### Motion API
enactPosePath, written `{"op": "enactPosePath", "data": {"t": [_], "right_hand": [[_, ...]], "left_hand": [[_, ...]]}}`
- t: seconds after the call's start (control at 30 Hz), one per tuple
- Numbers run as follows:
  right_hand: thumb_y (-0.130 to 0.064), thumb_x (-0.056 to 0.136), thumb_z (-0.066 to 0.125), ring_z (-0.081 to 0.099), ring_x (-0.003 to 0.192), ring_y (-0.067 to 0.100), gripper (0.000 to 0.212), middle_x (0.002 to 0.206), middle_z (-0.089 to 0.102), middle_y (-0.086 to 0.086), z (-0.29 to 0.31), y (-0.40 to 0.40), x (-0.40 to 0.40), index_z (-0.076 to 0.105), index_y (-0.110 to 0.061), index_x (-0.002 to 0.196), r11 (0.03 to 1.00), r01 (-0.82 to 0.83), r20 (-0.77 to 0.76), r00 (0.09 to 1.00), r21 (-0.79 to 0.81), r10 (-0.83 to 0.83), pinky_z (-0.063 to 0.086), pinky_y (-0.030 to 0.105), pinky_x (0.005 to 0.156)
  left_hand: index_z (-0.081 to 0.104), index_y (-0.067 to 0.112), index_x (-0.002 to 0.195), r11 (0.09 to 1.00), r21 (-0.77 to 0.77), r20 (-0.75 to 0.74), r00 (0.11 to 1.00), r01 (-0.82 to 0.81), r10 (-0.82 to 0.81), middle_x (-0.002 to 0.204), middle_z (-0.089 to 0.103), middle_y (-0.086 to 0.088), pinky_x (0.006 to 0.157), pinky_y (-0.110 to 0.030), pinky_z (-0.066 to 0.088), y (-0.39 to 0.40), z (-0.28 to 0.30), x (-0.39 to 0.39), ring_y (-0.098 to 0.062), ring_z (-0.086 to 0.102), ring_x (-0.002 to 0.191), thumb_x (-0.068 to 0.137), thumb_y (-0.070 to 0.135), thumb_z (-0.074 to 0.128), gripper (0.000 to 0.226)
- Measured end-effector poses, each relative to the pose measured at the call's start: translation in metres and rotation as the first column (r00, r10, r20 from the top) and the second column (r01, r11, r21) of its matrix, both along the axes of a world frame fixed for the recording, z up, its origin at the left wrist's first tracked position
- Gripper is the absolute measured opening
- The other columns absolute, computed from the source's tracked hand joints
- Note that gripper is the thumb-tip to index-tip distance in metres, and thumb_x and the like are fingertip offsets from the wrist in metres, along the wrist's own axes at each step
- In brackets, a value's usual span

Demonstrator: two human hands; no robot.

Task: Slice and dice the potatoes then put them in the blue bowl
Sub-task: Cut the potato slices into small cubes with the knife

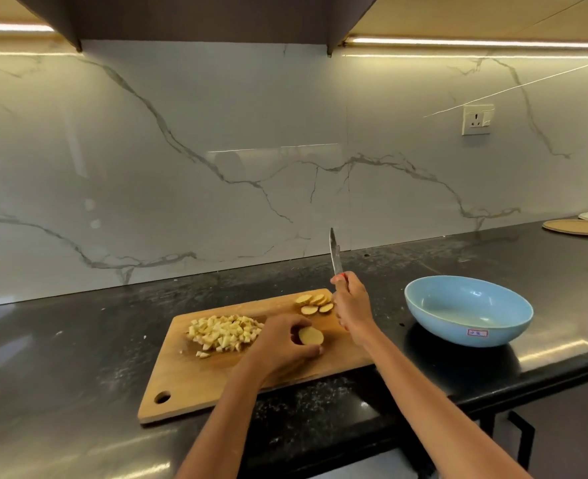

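Now hands (287, 344) around potato (310, 336), knife (335, 252).

Left arm: bare forearm, enters from the bottom edge near centre, rising toward the middle of the worktop.
Left hand (287, 344): back of hand up, fingers and thumb curled round a potato piece (310, 336), pinning it down.
Right arm: bare forearm, enters from the lower right corner, reaching diagonally up and left, crossing the worktop's front edge.
Right hand (351, 302): raised above the surface, fingers wrapped round a knife (335, 252) handle, blade pointing up and away.
Spacing: hands near each other, not touching; right farther back than left.
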State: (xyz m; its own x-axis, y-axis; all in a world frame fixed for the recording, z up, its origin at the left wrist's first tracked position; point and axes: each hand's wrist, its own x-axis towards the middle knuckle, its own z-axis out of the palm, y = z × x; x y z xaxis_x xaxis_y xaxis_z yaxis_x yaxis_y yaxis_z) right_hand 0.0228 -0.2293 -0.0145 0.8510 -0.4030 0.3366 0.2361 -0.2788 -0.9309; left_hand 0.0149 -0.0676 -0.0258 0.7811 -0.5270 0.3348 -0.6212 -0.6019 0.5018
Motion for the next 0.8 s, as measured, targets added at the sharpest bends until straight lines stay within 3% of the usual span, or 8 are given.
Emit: {"op": "enactPosePath", "data": {"t": [0.13,0.23,0.33,0.4,0.53,0.63,0.8], "right_hand": [[-0.024,0.101,0.037,0.037,0.042,0.005,0.023,0.064,0.046,0.001,0.001,0.003,-0.034,0.054,-0.01,0.094,0.991,-0.134,-0.066,0.989,-0.019,0.132,0.029,0.02,0.038],[-0.023,0.1,0.039,0.038,0.04,0.005,0.023,0.063,0.049,-0.001,0.008,0.0,-0.058,0.057,-0.011,0.091,0.958,-0.199,-0.182,0.97,-0.205,0.163,0.031,0.021,0.038],[-0.023,0.098,0.04,0.045,0.052,0.009,0.023,0.066,0.05,-0.003,0.017,-0.001,-0.074,0.057,-0.015,0.085,0.784,-0.235,-0.342,0.939,-0.574,0.031,0.032,0.022,0.047],[-0.025,0.098,0.038,0.051,0.067,0.015,0.023,0.071,0.05,-0.002,0.02,0.003,-0.081,0.052,-0.016,0.082,0.656,-0.232,-0.379,0.921,-0.718,-0.089,0.034,0.024,0.052],[-0.024,0.096,0.038,0.061,0.09,0.025,0.023,0.093,0.06,0.009,0.022,0.016,-0.095,0.057,-0.012,0.094,0.581,-0.194,-0.384,0.896,-0.791,-0.224,0.041,0.031,0.069],[-0.023,0.094,0.041,0.062,0.09,0.025,0.018,0.095,0.063,0.008,0.024,0.022,-0.099,0.055,-0.013,0.087,0.574,-0.186,-0.378,0.895,-0.798,-0.235,0.04,0.031,0.069],[-0.025,0.094,0.043,0.061,0.099,0.028,0.025,0.107,0.064,0.009,0.027,0.032,-0.103,0.061,-0.009,0.103,0.521,-0.2,-0.376,0.89,-0.83,-0.258,0.041,0.032,0.074]], "left_hand": [[0.054,0.022,0.123,0.998,-0.021,-0.008,0.998,-0.056,0.056,0.118,0.057,0.006,0.089,-0.022,0.045,0.003,-0.003,-0.002,-0.007,0.052,0.102,0.072,0.047,0.073,0.06],[0.052,0.021,0.125,0.996,-0.022,-0.009,0.996,-0.083,0.083,0.115,0.056,0.006,0.082,-0.016,0.041,0.002,-0.002,-0.003,-0.005,0.051,0.098,0.071,0.05,0.073,0.065],[0.055,0.018,0.121,0.993,-0.053,-0.031,0.994,-0.107,0.105,0.111,0.06,0.004,0.081,-0.017,0.046,0.002,-0.003,-0.002,-0.006,0.054,0.091,0.07,0.045,0.076,0.062],[0.057,0.016,0.118,0.99,-0.064,-0.037,0.992,-0.123,0.121,0.108,0.061,0.004,0.083,-0.019,0.048,0.002,-0.002,-0.001,-0.007,0.055,0.091,0.068,0.044,0.078,0.061],[0.056,0.015,0.119,0.988,-0.087,-0.062,0.99,-0.13,0.124,0.102,0.059,0.006,0.082,-0.018,0.049,0.003,0.001,-0.003,-0.008,0.057,0.091,0.066,0.042,0.08,0.064],[0.051,0.015,0.125,0.981,-0.14,-0.116,0.986,-0.133,0.117,0.098,0.058,0.006,0.08,-0.017,0.049,0.003,0.002,-0.005,-0.007,0.056,0.089,0.065,0.038,0.081,0.071],[0.046,0.013,0.131,0.977,-0.164,-0.158,0.981,-0.138,0.112,0.097,0.06,0.005,0.079,-0.014,0.045,0.003,0.004,-0.006,-0.006,0.057,0.088,0.066,0.033,0.082,0.077]]}}
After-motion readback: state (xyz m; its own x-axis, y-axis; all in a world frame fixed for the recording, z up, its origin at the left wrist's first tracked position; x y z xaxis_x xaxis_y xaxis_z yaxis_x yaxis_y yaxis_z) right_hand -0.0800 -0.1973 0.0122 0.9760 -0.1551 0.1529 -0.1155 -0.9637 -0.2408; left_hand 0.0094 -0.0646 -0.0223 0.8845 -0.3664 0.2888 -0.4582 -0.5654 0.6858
